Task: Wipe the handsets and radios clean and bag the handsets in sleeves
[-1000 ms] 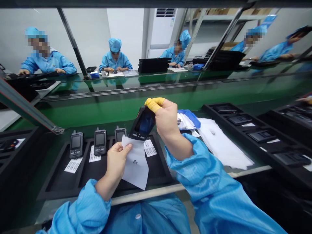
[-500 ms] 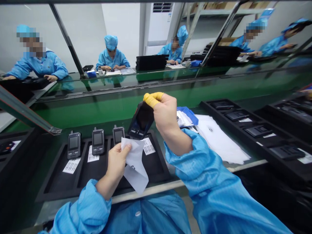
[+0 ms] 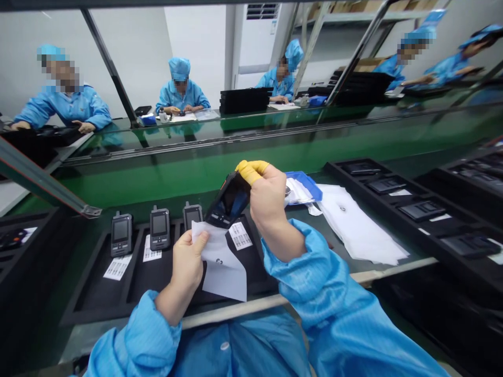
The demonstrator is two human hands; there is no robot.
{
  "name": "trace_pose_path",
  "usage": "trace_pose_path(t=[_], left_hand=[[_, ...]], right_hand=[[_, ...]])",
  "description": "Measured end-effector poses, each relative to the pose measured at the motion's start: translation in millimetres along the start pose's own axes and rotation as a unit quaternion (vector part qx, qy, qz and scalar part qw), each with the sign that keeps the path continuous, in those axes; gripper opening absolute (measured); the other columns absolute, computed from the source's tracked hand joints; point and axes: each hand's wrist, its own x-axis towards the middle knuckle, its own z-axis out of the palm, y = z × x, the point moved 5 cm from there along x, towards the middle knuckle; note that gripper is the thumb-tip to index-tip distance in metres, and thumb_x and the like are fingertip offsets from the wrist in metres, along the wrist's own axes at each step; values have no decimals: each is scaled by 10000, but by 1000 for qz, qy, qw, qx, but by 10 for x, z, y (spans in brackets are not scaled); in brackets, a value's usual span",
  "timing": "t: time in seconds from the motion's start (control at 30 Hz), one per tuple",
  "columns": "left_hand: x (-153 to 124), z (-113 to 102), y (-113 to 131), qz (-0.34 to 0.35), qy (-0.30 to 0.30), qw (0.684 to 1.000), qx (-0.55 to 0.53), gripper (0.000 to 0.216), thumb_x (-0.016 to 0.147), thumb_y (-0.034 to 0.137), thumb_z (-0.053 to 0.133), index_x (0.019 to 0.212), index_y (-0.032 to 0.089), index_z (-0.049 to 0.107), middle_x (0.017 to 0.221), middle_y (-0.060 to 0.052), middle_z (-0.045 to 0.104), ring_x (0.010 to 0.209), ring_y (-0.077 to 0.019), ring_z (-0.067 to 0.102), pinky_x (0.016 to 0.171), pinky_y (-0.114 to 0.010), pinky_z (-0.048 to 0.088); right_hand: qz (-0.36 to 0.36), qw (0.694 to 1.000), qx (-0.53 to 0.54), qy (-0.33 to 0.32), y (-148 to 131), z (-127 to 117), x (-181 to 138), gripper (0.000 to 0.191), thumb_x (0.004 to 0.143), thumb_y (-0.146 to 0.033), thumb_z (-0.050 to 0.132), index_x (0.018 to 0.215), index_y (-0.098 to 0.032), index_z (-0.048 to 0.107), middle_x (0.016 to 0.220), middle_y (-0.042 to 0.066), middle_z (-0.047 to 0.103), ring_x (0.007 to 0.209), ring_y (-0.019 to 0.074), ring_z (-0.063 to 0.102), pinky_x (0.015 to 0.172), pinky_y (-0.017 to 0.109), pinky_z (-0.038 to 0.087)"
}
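Observation:
My right hand (image 3: 267,191), with yellow finger cots on thumb and finger, pinches the top end of a black handheld radio with a screen (image 3: 229,201). The radio tilts, its screen facing me and its lower end at the upper edge of a thin white sheet (image 3: 226,277) with a small dark logo. Whether the sheet is a flat bag I cannot tell. Between thumb and fingers, my left hand (image 3: 188,262) grips the sheet's upper left corner. Beneath both hands lies a black foam tray (image 3: 145,293), where several similar radios (image 3: 159,228) rest beside printed label sheets (image 3: 239,235).
To the right lie a stack of white logo sheets (image 3: 353,225) and a blue bin (image 3: 308,183) of white pieces. Another black tray (image 3: 396,193) with devices stands farther right. A metal post (image 3: 58,183) slants at left. Co-workers in blue sit across the green bench (image 3: 188,175).
The radio has moved slightly down with my right hand, closer to the sheet's upper edge. The sheet has swung flatter, and its logo shows more fully.

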Motion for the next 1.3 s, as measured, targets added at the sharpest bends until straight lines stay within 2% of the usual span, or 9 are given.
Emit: trace_pose_path(t=[0.17, 0.3, 0.6, 0.67, 0.83, 1.0, 1.07, 1.2, 1.3], left_hand=[[-18, 15, -24, -5, -23, 1000, 11, 483, 427, 496, 844, 687, 141, 645, 603, 4, 649, 537, -129, 571, 541, -252, 460], [0, 3, -80, -6, -58, 998, 37, 477, 531, 543, 791, 727, 128, 662, 619, -15, 653, 538, -138, 570, 526, -250, 445], [-24, 70, -9, 29, -141, 984, 105, 471, 671, 586, 685, 801, 133, 676, 636, -20, 639, 589, -146, 564, 557, -246, 451], [-28, 116, 56, 50, -142, 981, 125, 487, 686, 620, 649, 762, 139, 662, 618, -6, 613, 576, -134, 540, 538, -236, 434], [11, 201, 193, 102, -91, 976, 170, 552, 695, 692, 570, 559, 158, 536, 514, 32, 472, 513, -98, 421, 452, -211, 320], [35, 344, 275, 135, -79, 971, 180, 590, 667, 744, 540, 541, 168, 520, 491, 44, 424, 495, -95, 381, 447, -219, 299], [16, 417, 295, 138, -107, 968, 178, 570, 669, 728, 558, 615, 162, 589, 541, 24, 498, 572, -125, 478, 514, -227, 373], [-51, 566, 264, 93, -230, 958, 144, 514, 727, 608, 619, 981, 163, 660, 783, -34, 659, 837, -201, 601, 737, -286, 466], [-50, 589, 201, 64, -253, 959, 112, 504, 720, 569, 655, 1021, 164, 652, 810, -36, 674, 789, -183, 605, 718, -280, 476]], right_hand=[[2, 998, -47, -34, -27, 34, -72, 186, 647, -355, 685, 620, -189, 607, 619, -39, 588, 601, 101, 516, 606, 258, 425], [-3, 994, -80, -72, -80, 114, -106, 155, 649, -319, 675, 606, -187, 605, 614, -38, 592, 599, 103, 522, 616, 265, 423], [51, 982, -134, -126, 42, 194, -129, 285, 651, -432, 685, 569, -182, 575, 576, -34, 535, 581, 111, 460, 605, 283, 381], [64, 981, -131, -128, 73, 191, -160, 273, 633, -425, 687, 570, -181, 583, 575, -30, 550, 576, 114, 462, 602, 287, 385], [76, 987, -106, -97, 104, 116, -182, 346, 588, -507, 697, 553, -190, 563, 566, -40, 535, 577, 108, 448, 597, 281, 380], [83, 993, -52, -68, 70, 16, -124, 351, 556, -507, 717, 557, -188, 571, 568, -43, 525, 581, 105, 444, 602, 278, 381], [68, 997, -15, -32, 11, -52, -71, 308, 571, -465, 712, 570, -191, 571, 587, -44, 533, 595, 103, 452, 615, 272, 385], [55, 998, 37, 9, -59, -151, 14, 266, 577, -414, 705, 564, -189, 564, 580, -51, 519, 595, 97, 451, 617, 263, 378], [79, 997, 25, -3, -19, -158, 8, 308, 544, -443, 729, 547, -187, 557, 565, -52, 514, 589, 96, 442, 604, 260, 374]])
